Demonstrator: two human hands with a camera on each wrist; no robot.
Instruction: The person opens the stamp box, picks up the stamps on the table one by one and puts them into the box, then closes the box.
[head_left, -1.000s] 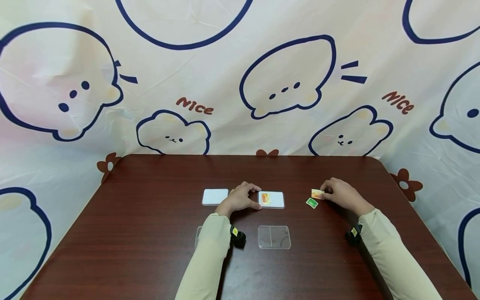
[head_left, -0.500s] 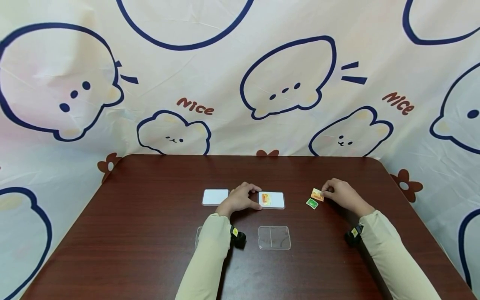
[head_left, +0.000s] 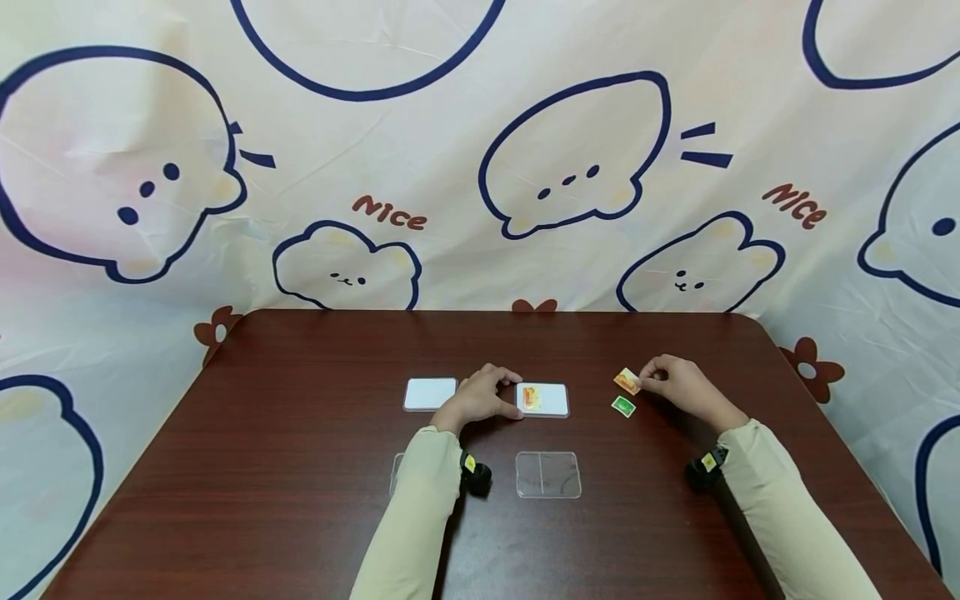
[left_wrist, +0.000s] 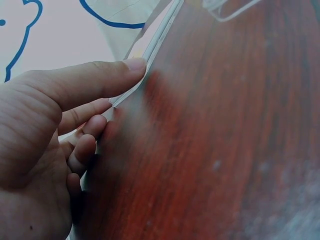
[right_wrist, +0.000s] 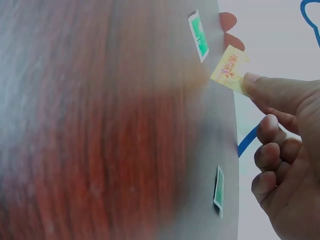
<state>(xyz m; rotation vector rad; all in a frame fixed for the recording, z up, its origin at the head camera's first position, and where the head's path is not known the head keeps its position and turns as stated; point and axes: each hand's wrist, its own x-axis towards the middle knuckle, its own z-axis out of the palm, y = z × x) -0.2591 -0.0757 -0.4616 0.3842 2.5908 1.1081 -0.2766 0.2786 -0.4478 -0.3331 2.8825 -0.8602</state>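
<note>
My right hand [head_left: 682, 385] pinches a small orange-yellow stamp [head_left: 627, 382] by one edge between thumb and forefinger. The right wrist view shows this stamp [right_wrist: 231, 70] tilted, raised off the table, its edges toothed. Just below it in the head view lies a green stamp [head_left: 623, 407]. A second green stamp [right_wrist: 218, 192] shows under the hand in the right wrist view. My left hand [head_left: 483, 395] grips the left end of a flat white-filled case [head_left: 553, 400], its thumb [left_wrist: 134, 66] on the near edge. On the case's white face sits an orange stamp [head_left: 532, 397].
Left of the left hand lies another flat white case [head_left: 430, 395]. A clear plastic lid [head_left: 548, 476] lies nearer on the brown table [head_left: 300, 500]. Another clear piece [head_left: 395, 468] is mostly hidden by the left sleeve. A patterned cloth [head_left: 450, 150] hangs behind the table.
The orange-yellow stamp in my right fingers has turned and shifted slightly left and up, leaving the green stamp more apart from it. My left hand keeps its place on the case.
</note>
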